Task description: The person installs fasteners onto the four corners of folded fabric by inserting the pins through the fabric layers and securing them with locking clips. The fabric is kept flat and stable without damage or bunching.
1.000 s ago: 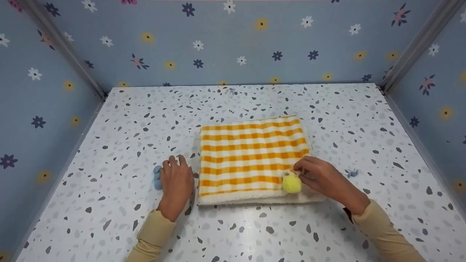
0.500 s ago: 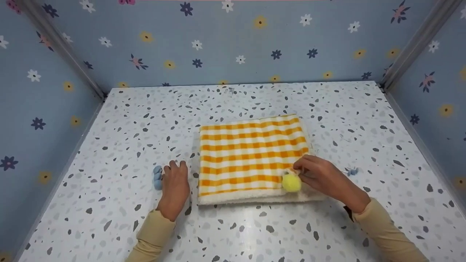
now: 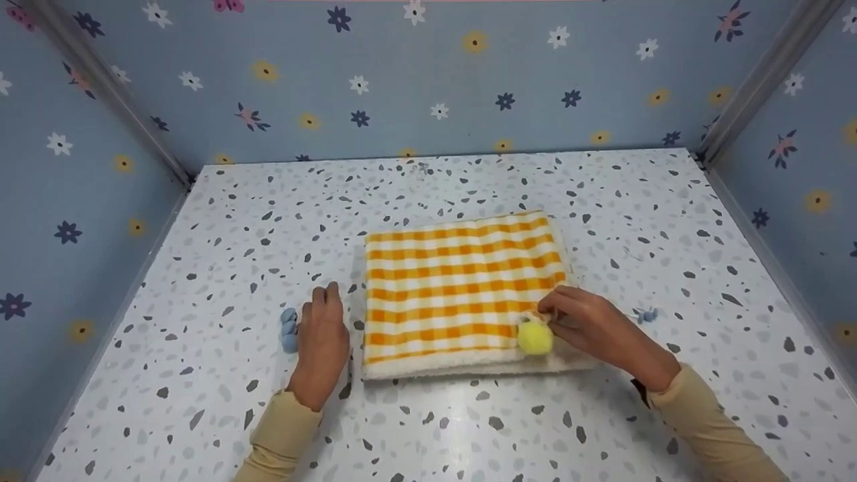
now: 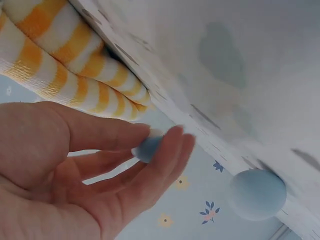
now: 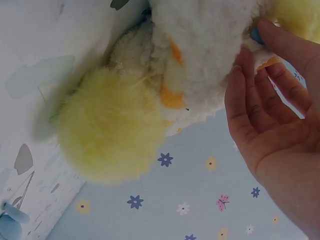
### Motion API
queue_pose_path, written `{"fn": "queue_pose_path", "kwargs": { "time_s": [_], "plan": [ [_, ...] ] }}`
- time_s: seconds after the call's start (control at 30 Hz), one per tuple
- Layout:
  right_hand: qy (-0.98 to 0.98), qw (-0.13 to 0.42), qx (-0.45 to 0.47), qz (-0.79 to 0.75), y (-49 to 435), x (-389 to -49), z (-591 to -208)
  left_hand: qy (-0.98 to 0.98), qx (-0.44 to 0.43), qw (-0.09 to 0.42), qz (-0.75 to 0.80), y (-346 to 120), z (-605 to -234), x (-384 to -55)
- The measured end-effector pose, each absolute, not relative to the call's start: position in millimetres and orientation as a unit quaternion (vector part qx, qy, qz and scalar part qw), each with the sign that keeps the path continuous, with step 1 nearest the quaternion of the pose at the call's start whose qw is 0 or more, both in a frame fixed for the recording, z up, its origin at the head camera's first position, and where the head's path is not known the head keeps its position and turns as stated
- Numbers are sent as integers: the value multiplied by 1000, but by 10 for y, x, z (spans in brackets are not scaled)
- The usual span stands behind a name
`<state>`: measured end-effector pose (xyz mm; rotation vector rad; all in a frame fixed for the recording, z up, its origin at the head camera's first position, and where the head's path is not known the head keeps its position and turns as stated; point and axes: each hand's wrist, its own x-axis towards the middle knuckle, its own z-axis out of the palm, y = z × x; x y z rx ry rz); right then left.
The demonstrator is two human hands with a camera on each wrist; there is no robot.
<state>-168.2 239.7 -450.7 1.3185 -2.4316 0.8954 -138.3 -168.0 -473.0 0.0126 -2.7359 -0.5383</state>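
A yellow-and-white checked cloth (image 3: 462, 288) with fluffy white backing lies folded on the table. At its near right corner, my right hand (image 3: 586, 321) pinches what looks like a small blue piece (image 5: 256, 35), mostly hidden by the thumb. A fluffy yellow pompom (image 3: 535, 337) sits beside those fingertips; the right wrist view shows another pompom (image 5: 110, 125) close up. Left of the cloth, my left hand (image 3: 323, 351) pinches a small blue piece (image 4: 149, 149) between thumb and fingertips. A row of rounded blue lobes (image 3: 288, 330) lies just outside that hand.
Another small blue item (image 3: 647, 314) lies right of the cloth, beyond my right wrist. The speckled white table (image 3: 462, 428) is enclosed by flowered blue walls (image 3: 402, 73) at the back and both sides.
My left hand has shifted slightly and changed its finger pose beside the blue lobes, its fingers drawing in and then reaching forward. The right hand and the cloth stay almost in place.
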Motion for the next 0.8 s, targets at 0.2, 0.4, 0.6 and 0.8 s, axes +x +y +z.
{"fn": "queue_pose_path", "kwargs": {
  "time_s": [0.2, 0.4, 0.6, 0.8],
  "plan": [
    [-829, 116, 455, 304, 2397, -1678, -4499, -945, -9, 236, -226, -1579, -4675, -1402],
    [-827, 121, 456, 306, 2393, -1681, -4495, -928, -44, 243, -279, -1454, -4574, -1437],
    [-833, 120, 451, 298, 2388, -1673, -4505, -927, -56, 243, -280, -1352, -4535, -1431],
    [-835, 123, 444, 300, 2392, -1660, -4516, -915, -88, 247, -308, -1152, -4494, -1466]
  ]
}}
